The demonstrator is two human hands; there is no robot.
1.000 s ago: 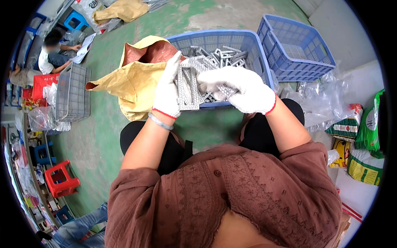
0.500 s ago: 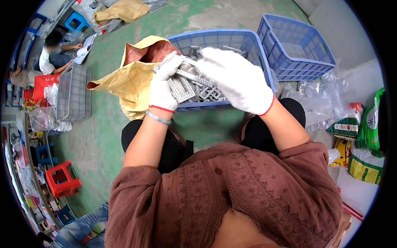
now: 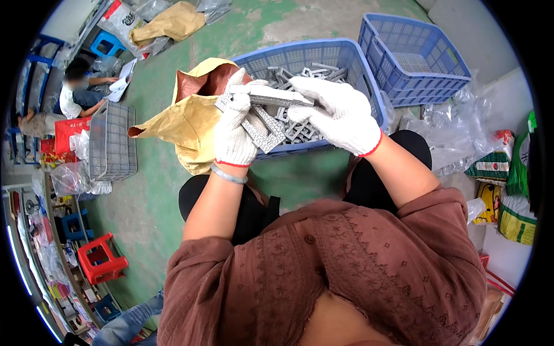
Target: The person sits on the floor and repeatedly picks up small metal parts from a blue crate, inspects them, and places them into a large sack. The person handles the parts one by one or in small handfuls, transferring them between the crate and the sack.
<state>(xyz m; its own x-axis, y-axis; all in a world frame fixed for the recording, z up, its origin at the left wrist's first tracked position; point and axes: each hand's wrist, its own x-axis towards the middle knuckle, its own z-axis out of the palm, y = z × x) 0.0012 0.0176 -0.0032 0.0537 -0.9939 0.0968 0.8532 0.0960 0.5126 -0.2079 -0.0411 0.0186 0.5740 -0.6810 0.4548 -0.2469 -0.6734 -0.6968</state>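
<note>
Both my hands wear white knit gloves with red cuffs. My left hand (image 3: 234, 132) grips a flat stack of grey metal frame-shaped parts (image 3: 261, 128) in front of my chest. My right hand (image 3: 340, 115) holds the end of one long grey metal piece (image 3: 271, 96) laid across the top of that stack. Below the hands stands a blue plastic crate (image 3: 369, 86) filled with several more grey metal parts (image 3: 300, 75). A brown paper sack (image 3: 184, 118) lies open just left of the crate.
A second, empty blue crate (image 3: 412, 57) sits at the back right, with clear plastic bags (image 3: 456, 138) beside it. A grey wire basket (image 3: 112, 141), red stools and a seated person (image 3: 78, 95) are at the left on the green floor. Printed sacks (image 3: 513, 190) lie at the right.
My right hand has pulled one long metal piece up and laid it across the stack in my left hand. The stack has tilted and dropped slightly toward me.
</note>
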